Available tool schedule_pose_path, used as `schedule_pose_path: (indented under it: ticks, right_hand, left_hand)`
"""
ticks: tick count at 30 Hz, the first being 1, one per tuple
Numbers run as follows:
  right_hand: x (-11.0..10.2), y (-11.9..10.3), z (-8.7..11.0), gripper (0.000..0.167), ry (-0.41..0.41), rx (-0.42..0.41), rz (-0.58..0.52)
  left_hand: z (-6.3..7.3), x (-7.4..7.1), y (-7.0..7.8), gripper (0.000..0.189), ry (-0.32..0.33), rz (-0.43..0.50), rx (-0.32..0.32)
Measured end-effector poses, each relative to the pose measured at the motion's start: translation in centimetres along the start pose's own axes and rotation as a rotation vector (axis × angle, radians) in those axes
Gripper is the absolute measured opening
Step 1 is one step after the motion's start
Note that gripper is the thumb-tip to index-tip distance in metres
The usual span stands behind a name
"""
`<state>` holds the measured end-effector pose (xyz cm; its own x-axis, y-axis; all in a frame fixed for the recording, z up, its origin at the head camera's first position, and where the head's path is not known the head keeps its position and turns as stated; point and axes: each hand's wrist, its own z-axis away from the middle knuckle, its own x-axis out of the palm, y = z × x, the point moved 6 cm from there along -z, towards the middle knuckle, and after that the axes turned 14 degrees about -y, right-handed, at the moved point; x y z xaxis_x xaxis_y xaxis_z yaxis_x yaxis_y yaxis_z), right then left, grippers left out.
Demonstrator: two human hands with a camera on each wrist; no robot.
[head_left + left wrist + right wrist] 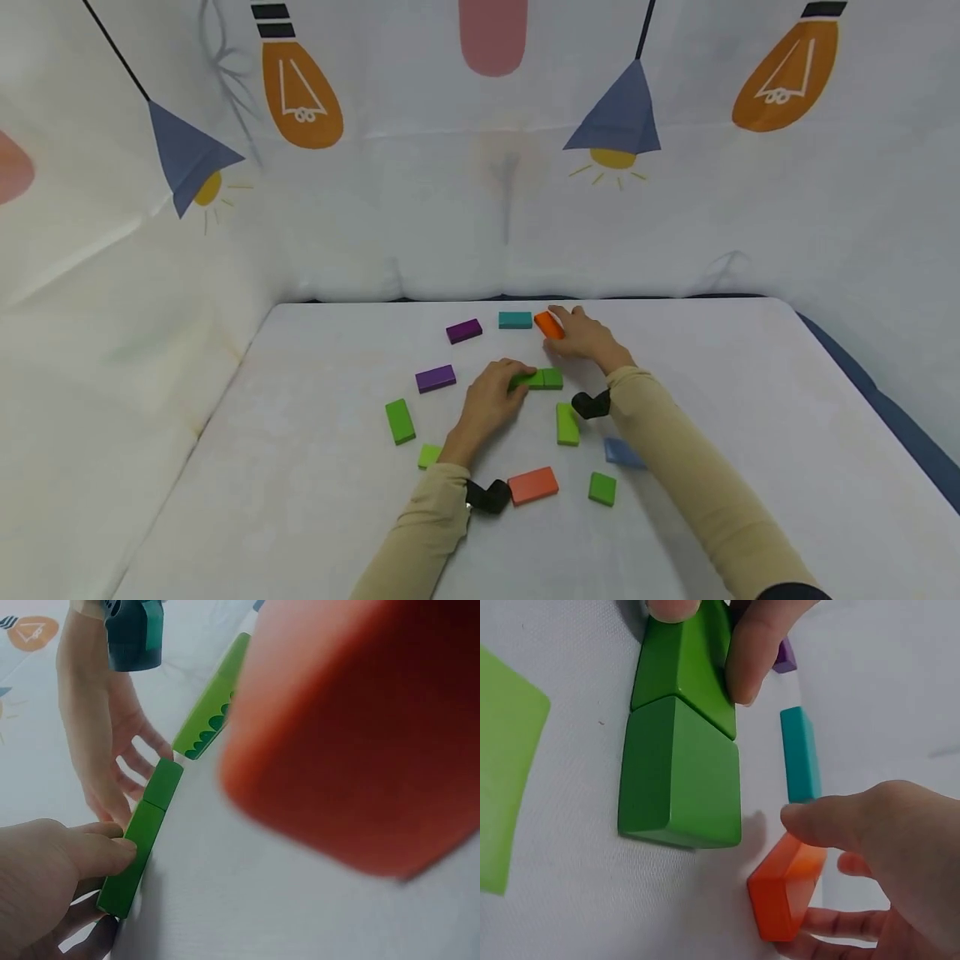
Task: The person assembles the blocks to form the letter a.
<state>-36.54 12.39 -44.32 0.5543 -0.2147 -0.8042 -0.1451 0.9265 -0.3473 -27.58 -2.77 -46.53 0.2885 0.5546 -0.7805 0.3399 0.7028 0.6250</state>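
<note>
Fingers of the left hand (489,400) pinch a long green block (534,382) mid-table, its end touching a short green block (553,379). Close to the far edge of the white table (322,383), the right hand (591,340) has thumb and fingers clamped on an orange block (548,324), just beside a teal block (515,320). Nearer the front edge lies a coral block (533,486).
</note>
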Motion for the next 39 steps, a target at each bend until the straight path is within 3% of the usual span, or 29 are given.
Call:
schedule_pose_path:
  ticks: [8, 17, 31, 39]
  right_hand:
    - [-0.3, -0.6, -0.6, 0.067, 0.051, 0.012, 0.057]
    - [0.0, -0.6, -1.0, 0.060, 0.014, -0.032, 0.080]
    - [0.4, 0.6, -1.5, 0.063, 0.013, -0.002, -0.099]
    - [0.7, 0.6, -1.4, 0.060, 0.032, 0.013, -0.126]
  left_hand:
    - [0.1, 0.0, -0.2, 0.026, 0.013, 0.007, 0.012]
    - [0.3, 0.4, -0.2, 0.024, 0.018, -0.009, 0.005]
    - [0.1, 0.1, 0.0, 0.025, 0.010, -0.021, 0.012]
    - [0.2, -0.1, -0.1, 0.025, 0.015, -0.021, 0.016]
